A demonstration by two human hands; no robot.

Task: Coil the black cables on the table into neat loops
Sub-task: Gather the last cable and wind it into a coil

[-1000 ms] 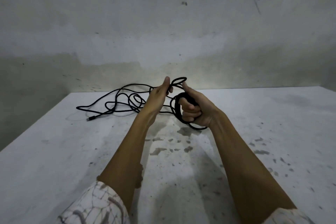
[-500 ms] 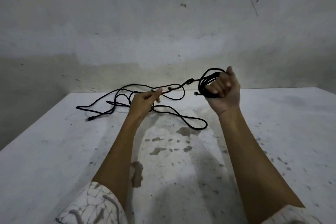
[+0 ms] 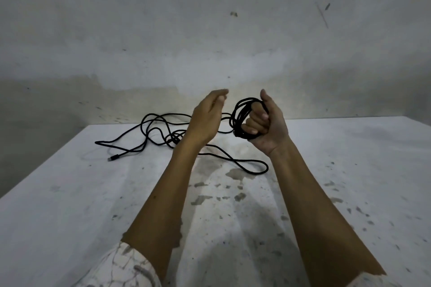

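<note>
Several turns of the black cable (image 3: 240, 119) already sit wound round my right hand (image 3: 263, 123), which I keep raised above the table with the fingers clenched over the bundle and the thumb standing up behind it. I hold it that way so the loops stay stacked and about the same size instead of slipping off into a tangle. The rest of the cable, most of it by my reckoning, trails from the bundle down onto the grey table (image 3: 70, 193): one long bend lies near the middle, just below my right wrist, and a loose snarl sprawls toward the far left, ending in a plug (image 3: 113, 158) lying by itself. My left hand (image 3: 207, 121) hovers just beside the bundle, fingers relaxed and slightly curved; the cable passes behind it, and I cannot tell for sure whether it touches a strand, though it looks as if it grips nothing. It sits there, I think, because it is the feeding hand, placed to catch the next length and lay it over the right. The snarl could snag when I pull. The stained wall (image 3: 210, 30) stands behind.
</note>
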